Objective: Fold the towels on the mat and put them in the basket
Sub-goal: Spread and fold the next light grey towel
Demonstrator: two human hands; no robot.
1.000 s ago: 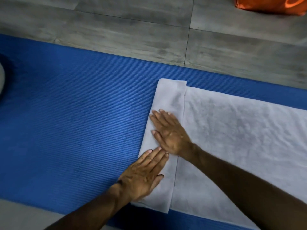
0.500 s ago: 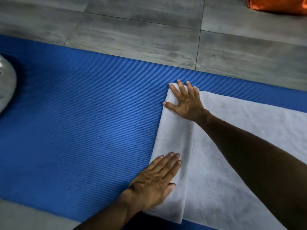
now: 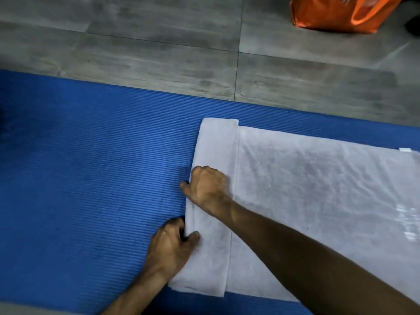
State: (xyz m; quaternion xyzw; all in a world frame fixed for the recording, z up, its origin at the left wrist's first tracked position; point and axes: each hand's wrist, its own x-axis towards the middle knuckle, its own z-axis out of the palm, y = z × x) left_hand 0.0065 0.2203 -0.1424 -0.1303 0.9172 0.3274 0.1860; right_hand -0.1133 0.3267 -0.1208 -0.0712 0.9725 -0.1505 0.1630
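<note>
The white towel (image 3: 306, 201) lies flat on the blue mat (image 3: 91, 189), long axis running rightward from its folded left strip. Both hands grip that strip's left edge: left hand (image 3: 172, 244) pinching nearer, right hand (image 3: 208, 186) curled farther along it. No basket shows; an orange bag (image 3: 341, 13) sits on the floor beyond.

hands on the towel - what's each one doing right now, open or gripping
Left hand: closed, pinching the folded left edge of the white towel.
Right hand: fingers curled over that same folded edge, gripping it.
</note>
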